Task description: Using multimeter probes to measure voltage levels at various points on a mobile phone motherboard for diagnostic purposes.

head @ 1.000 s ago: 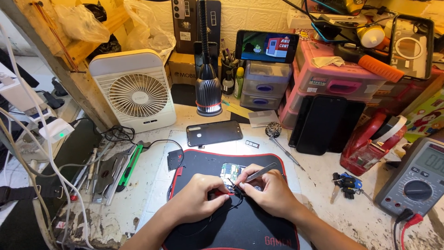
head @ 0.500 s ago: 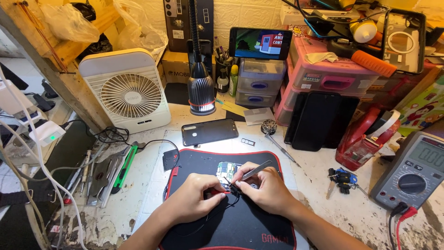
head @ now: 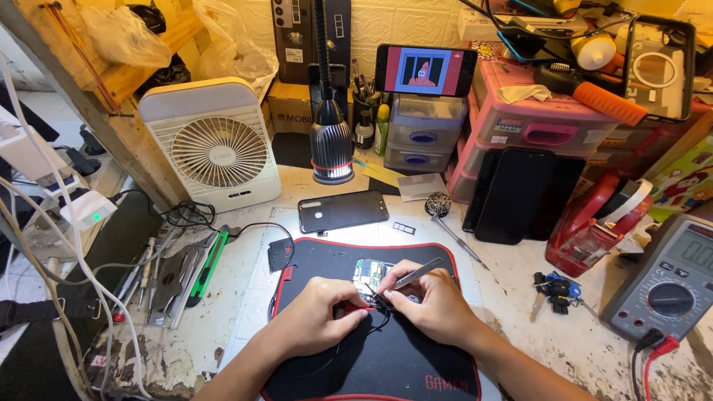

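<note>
Both hands meet over the board (head: 373, 273), which lies at the mat's (head: 416, 364) twelve o'clock edge. My left hand (head: 316, 327) pinches a red probe (head: 355, 305) with its thin black wire (head: 349, 349); my right hand (head: 438, 308) grips steel tweezers (head: 417, 273), tips down at the board. That board is light, stiff and brittle (bare parts on top), so I judge its edges the safest hold. Mat looks soft and grippy; at two o'clock a meter (head: 668, 282) sits on the rough desk (head: 572, 349).
</note>
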